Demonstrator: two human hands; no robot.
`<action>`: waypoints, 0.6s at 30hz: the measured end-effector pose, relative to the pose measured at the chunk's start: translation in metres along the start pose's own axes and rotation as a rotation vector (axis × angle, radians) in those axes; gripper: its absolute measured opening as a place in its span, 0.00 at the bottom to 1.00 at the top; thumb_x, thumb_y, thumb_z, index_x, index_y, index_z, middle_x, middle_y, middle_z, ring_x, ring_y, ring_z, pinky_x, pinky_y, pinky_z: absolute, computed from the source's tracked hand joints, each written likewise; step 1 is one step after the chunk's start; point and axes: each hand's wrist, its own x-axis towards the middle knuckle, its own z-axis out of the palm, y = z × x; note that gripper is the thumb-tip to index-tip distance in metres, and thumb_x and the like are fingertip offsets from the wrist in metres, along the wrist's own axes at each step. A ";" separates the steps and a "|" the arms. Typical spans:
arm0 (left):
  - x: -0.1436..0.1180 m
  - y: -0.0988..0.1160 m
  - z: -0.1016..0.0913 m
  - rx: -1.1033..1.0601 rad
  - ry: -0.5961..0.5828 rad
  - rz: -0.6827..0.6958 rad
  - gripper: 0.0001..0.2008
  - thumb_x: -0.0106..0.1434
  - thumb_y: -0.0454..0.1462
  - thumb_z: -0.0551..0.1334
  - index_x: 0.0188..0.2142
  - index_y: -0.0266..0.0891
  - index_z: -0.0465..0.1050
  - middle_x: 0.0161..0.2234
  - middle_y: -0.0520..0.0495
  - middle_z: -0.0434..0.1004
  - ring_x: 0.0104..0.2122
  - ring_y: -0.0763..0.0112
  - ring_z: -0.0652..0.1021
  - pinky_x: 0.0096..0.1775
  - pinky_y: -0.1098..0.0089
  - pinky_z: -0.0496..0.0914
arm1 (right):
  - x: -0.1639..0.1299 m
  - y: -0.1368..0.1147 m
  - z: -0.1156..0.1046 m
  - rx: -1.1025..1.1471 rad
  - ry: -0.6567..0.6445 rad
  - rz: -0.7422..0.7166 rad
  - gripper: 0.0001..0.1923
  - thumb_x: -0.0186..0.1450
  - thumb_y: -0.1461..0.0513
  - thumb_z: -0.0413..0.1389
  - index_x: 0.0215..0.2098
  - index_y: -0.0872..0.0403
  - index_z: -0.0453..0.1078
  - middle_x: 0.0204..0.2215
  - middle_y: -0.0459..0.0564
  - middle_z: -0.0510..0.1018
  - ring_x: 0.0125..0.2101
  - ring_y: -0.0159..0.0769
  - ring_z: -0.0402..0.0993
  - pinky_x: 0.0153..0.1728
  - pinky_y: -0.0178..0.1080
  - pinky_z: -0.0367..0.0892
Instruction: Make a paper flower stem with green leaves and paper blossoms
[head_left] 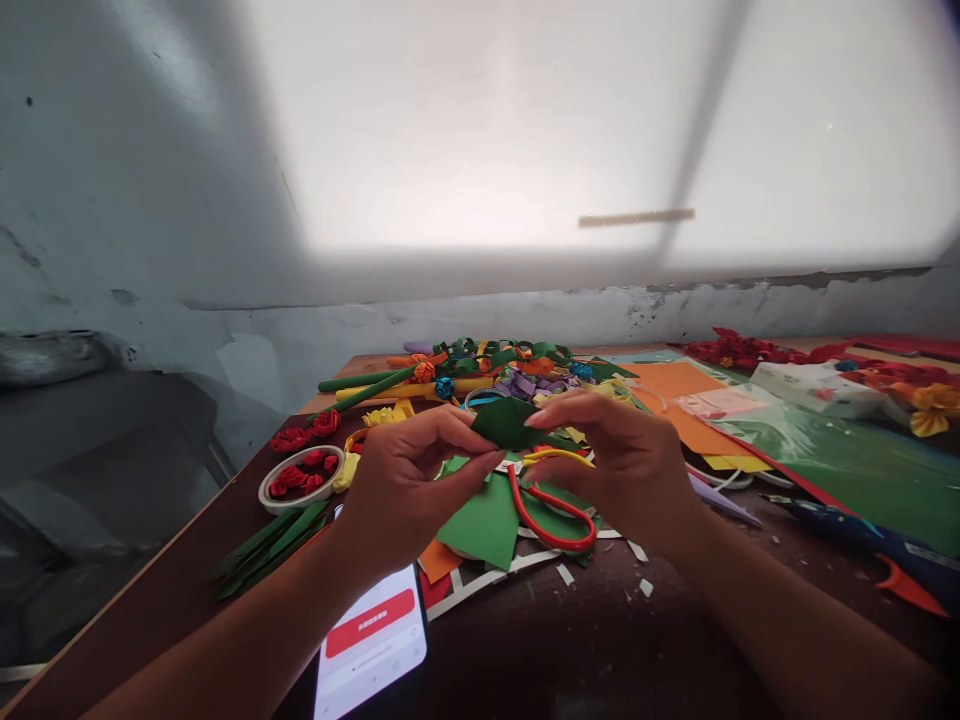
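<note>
A small dark green paper piece point(507, 424), shaped like a leaf, is held up between my two hands over the cluttered table. My left hand point(416, 465) grips its left edge with bent fingers, the thumb just below. At its right edge are the fingertips of my right hand point(619, 455), while that thumb sits lower and apart from the paper. Under the hands lie scissors point(556, 540) with red and yellow handles, their blades mostly hidden. They rest on lighter green paper point(480, 525).
A lit phone point(371, 640) lies at the front left. Red paper roses sit inside a tape roll point(264, 492), near green strips point(274, 545). Paper flowers and chains point(517, 358) crowd the back. Orange sheets point(675, 385) and a blue glue gun point(847, 525) are at right.
</note>
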 end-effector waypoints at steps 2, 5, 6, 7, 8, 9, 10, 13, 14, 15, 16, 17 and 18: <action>0.000 -0.001 -0.001 -0.011 -0.039 -0.010 0.05 0.54 0.30 0.73 0.25 0.37 0.79 0.30 0.47 0.78 0.30 0.72 0.77 0.31 0.72 0.74 | 0.001 0.000 -0.001 -0.021 -0.025 -0.021 0.11 0.56 0.65 0.72 0.36 0.47 0.82 0.34 0.48 0.83 0.37 0.39 0.78 0.40 0.40 0.74; 0.001 -0.003 -0.001 -0.012 -0.064 -0.038 0.05 0.55 0.31 0.73 0.26 0.37 0.79 0.29 0.48 0.77 0.29 0.72 0.76 0.31 0.72 0.72 | 0.002 0.000 0.000 -0.013 0.010 0.030 0.04 0.58 0.64 0.70 0.30 0.48 0.82 0.28 0.47 0.82 0.31 0.36 0.77 0.33 0.39 0.74; 0.002 -0.003 -0.001 -0.014 -0.050 -0.048 0.05 0.55 0.31 0.73 0.26 0.37 0.79 0.28 0.49 0.76 0.29 0.73 0.75 0.31 0.73 0.72 | 0.002 0.001 0.001 -0.004 0.031 0.059 0.04 0.57 0.63 0.71 0.29 0.48 0.82 0.27 0.47 0.82 0.30 0.35 0.77 0.32 0.38 0.73; 0.002 -0.003 0.000 -0.019 -0.031 -0.063 0.05 0.54 0.31 0.73 0.25 0.37 0.79 0.27 0.49 0.76 0.29 0.74 0.75 0.31 0.74 0.71 | 0.002 0.001 0.002 0.010 0.050 0.096 0.04 0.56 0.63 0.71 0.29 0.48 0.82 0.27 0.47 0.82 0.30 0.35 0.77 0.32 0.37 0.73; 0.003 -0.003 0.001 -0.028 -0.007 -0.081 0.06 0.54 0.31 0.73 0.25 0.37 0.79 0.27 0.50 0.76 0.28 0.75 0.75 0.30 0.75 0.71 | 0.002 0.002 0.003 0.031 0.065 0.144 0.05 0.55 0.63 0.72 0.29 0.48 0.82 0.28 0.47 0.82 0.29 0.35 0.77 0.30 0.36 0.73; 0.004 -0.003 0.002 -0.039 0.014 -0.106 0.06 0.53 0.31 0.74 0.24 0.36 0.78 0.27 0.50 0.76 0.28 0.76 0.75 0.30 0.76 0.71 | 0.002 0.002 0.004 0.059 0.075 0.202 0.06 0.54 0.63 0.73 0.29 0.49 0.82 0.28 0.47 0.82 0.28 0.34 0.77 0.28 0.36 0.72; 0.004 -0.003 0.002 -0.054 0.032 -0.132 0.07 0.52 0.31 0.74 0.24 0.36 0.78 0.27 0.50 0.76 0.27 0.76 0.75 0.29 0.76 0.70 | 0.002 0.003 0.005 0.093 0.082 0.264 0.07 0.52 0.62 0.74 0.29 0.49 0.82 0.27 0.47 0.82 0.27 0.34 0.77 0.26 0.35 0.71; 0.005 -0.003 0.004 -0.112 0.062 -0.218 0.08 0.51 0.33 0.75 0.24 0.35 0.77 0.26 0.51 0.77 0.25 0.78 0.75 0.28 0.78 0.70 | 0.004 0.003 0.008 0.187 0.104 0.409 0.11 0.46 0.61 0.76 0.26 0.51 0.82 0.24 0.47 0.82 0.23 0.33 0.75 0.22 0.34 0.69; 0.004 -0.004 0.004 -0.127 0.065 -0.243 0.09 0.51 0.34 0.76 0.24 0.35 0.77 0.25 0.51 0.77 0.25 0.78 0.75 0.27 0.78 0.70 | 0.004 0.002 0.009 0.206 0.113 0.437 0.12 0.44 0.60 0.77 0.25 0.52 0.81 0.23 0.47 0.81 0.23 0.32 0.74 0.22 0.33 0.69; 0.004 -0.005 0.004 -0.136 0.067 -0.268 0.10 0.51 0.34 0.76 0.25 0.35 0.77 0.25 0.51 0.77 0.25 0.77 0.76 0.27 0.77 0.70 | 0.005 0.002 0.009 0.217 0.119 0.458 0.13 0.43 0.60 0.77 0.24 0.52 0.81 0.22 0.47 0.81 0.22 0.31 0.73 0.21 0.33 0.68; 0.004 -0.005 0.004 -0.141 0.072 -0.289 0.10 0.50 0.35 0.77 0.25 0.35 0.77 0.25 0.51 0.77 0.25 0.77 0.76 0.28 0.77 0.71 | 0.006 0.001 0.010 0.222 0.122 0.475 0.13 0.43 0.60 0.77 0.24 0.53 0.81 0.21 0.46 0.80 0.21 0.31 0.72 0.21 0.33 0.67; 0.004 -0.006 0.005 -0.142 0.077 -0.307 0.11 0.50 0.35 0.77 0.25 0.35 0.77 0.25 0.51 0.78 0.25 0.76 0.76 0.28 0.76 0.71 | 0.007 0.001 0.010 0.226 0.123 0.490 0.14 0.42 0.60 0.77 0.24 0.53 0.81 0.21 0.46 0.80 0.21 0.30 0.72 0.20 0.33 0.67; 0.004 -0.007 0.005 -0.146 0.086 -0.321 0.12 0.49 0.35 0.77 0.25 0.35 0.76 0.25 0.51 0.78 0.25 0.76 0.76 0.28 0.76 0.71 | 0.007 0.000 0.011 0.230 0.121 0.503 0.14 0.42 0.60 0.77 0.24 0.53 0.81 0.20 0.47 0.80 0.21 0.30 0.72 0.20 0.33 0.67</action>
